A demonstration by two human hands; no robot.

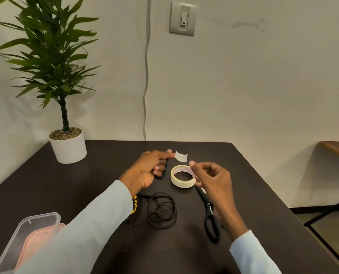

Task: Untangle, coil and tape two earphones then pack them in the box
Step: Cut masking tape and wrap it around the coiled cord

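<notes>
Head view: left of the tape roll point(182, 176), the box point(29, 240) is seen without earphones. One coiled earphone point(164, 169) and a cut tape piece point(181, 156) are gripped by the left hand point(152, 168). Nearer, the second earphone point(161, 209) lies loosely looped, untaped. The right hand point(211, 177) is held empty, fingers point(192, 163) loosely curled. Taping and packing are judged outstanding.

A potted plant point(65, 143) stands near a wall switch point(183, 18).

Evenly and softly lit indoors, light seemingly from above. Faint sheen on the dark brown matte worktop point(243, 175); soft shadow thrown on the pale wall beside the leafy green potted plant point(52, 56). Slight motion blur on the right hand point(212, 178). Wide-angle bowing toward the edges, straight lines curved.
</notes>
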